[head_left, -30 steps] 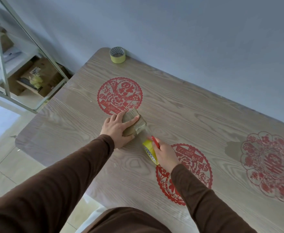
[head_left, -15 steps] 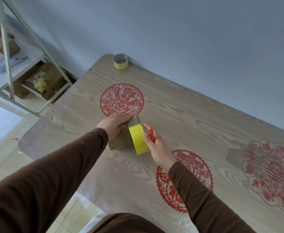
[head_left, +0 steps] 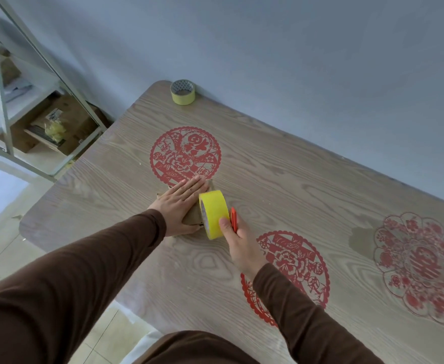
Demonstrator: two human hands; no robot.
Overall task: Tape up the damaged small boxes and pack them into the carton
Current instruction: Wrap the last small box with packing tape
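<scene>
A: Start at your nine o'clock. Why is your left hand (head_left: 181, 206) lying flat like that?

B: Its fingers are straight and pressed together on top of the small box (head_left: 193, 219), which sits on the table (head_left: 294, 195) just below the red paper-cut (head_left: 185, 155). I'd say you are pinning the box so it cannot slide while tape goes on.

A: And at three o'clock of the box?

B: Your right hand (head_left: 238, 239) grips the yellow tape roll (head_left: 213, 216), thumb on its outer face, with a red cutter (head_left: 233, 219) held against the same hand. The roll stands on edge, touching the box, probably so the strip runs straight across the damaged seam.

A: What about the spare roll (head_left: 182, 92) at twelve o'clock?

B: It sits well apart, at the table's far corner by the wall. The carton you will pack into is not in view on the table.
</scene>
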